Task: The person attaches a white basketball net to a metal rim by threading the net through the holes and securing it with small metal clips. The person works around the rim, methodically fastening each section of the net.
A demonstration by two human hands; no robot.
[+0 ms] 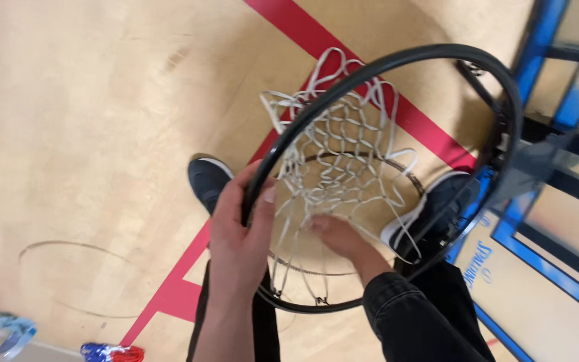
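The net (343, 154) partly hides the right hand (340, 238), so its grip seems unclear.

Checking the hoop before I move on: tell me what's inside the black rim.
Inside the black rim hangs a white net, partly bunched. The right hand reaches into it, its fingers hidden by cords. The left hand grips the rim. Wooden floor shows below.

Left hand (239, 234) clasps black hoop rim (397, 64); right hand (340, 236) in white net (336, 154).
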